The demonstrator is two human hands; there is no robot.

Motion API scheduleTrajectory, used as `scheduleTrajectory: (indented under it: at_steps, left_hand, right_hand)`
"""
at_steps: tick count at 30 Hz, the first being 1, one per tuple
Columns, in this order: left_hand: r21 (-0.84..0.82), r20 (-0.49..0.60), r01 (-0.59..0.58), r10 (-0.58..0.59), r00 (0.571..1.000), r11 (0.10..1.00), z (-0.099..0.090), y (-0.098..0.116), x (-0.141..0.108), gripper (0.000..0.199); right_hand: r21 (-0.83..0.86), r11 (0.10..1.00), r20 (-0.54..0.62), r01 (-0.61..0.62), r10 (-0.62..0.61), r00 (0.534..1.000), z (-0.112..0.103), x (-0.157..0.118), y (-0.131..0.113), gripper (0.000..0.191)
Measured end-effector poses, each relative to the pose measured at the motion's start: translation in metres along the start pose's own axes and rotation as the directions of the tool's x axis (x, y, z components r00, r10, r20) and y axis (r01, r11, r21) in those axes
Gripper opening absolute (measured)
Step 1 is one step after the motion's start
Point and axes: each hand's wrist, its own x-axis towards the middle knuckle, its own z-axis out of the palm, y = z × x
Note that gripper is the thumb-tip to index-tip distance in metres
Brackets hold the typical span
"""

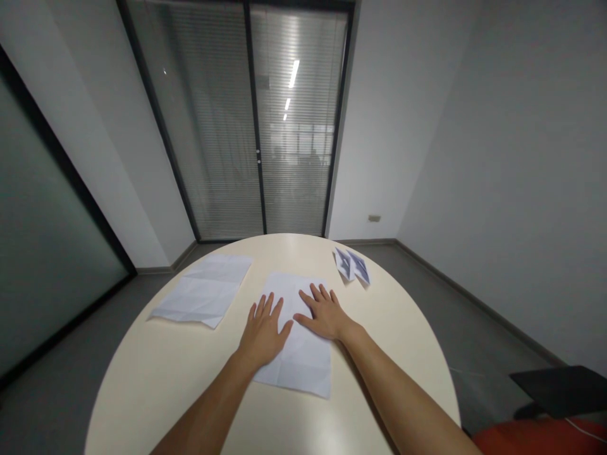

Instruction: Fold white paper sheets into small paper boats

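A creased white sheet of paper (298,363) lies flat on the round cream table (156,392) in front of me. My left hand (264,333) rests palm down on its left side, fingers spread. On the sheet's right side my right hand (325,314) also lies flat, its fingers apart and its thumb pointing toward the left thumb. Neither hand grips anything. Parts of the sheet are hidden beneath both hands.
Another creased sheet (203,291) lies at the table's left edge, its front corners slightly raised. Folded paper pieces with dark printing (351,265) stand at the back right. A red seat (535,437) and a black flat object (564,388) are beyond the table at lower right.
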Motion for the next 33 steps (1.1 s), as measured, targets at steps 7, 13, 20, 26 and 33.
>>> scheduleTrajectory:
  at_steps: [7, 13, 20, 26, 33]
  left_hand:
    - [0.015, -0.034, -0.008, 0.008, 0.999, 1.000, 0.0015, -0.0003, -0.0006, 0.067]
    - [0.026, -0.062, -0.007, 0.008, 0.998, 1.000, 0.0027, -0.0003, -0.0007, 0.066]
    - [-0.008, -0.060, -0.010, 0.010, 0.998, 1.000, 0.0022, -0.0004, -0.0011, 0.067]
    - [-0.036, -0.075, -0.022, 0.020, 0.997, 0.999, 0.0021, -0.0007, -0.0010, 0.065]
    - [-0.027, -0.084, -0.044, 0.042, 0.996, 0.999, -0.0002, -0.0004, -0.0011, 0.061]
  right_hand:
    - [0.025, 1.000, 0.033, 0.015, -0.016, 0.999, -0.0010, -0.0006, 0.0009, 0.091]
    - [0.040, 0.999, 0.036, 0.025, -0.027, 0.999, -0.0023, -0.0004, 0.0019, 0.092]
    - [0.049, 0.998, 0.017, 0.046, -0.047, 0.999, 0.0014, -0.0007, 0.0015, 0.093]
    - [0.042, 0.995, 0.005, 0.087, -0.087, 0.996, 0.0016, -0.0014, 0.0015, 0.090]
    - [0.032, 0.990, 0.015, 0.141, -0.141, 0.990, -0.0023, -0.0019, 0.0044, 0.077]
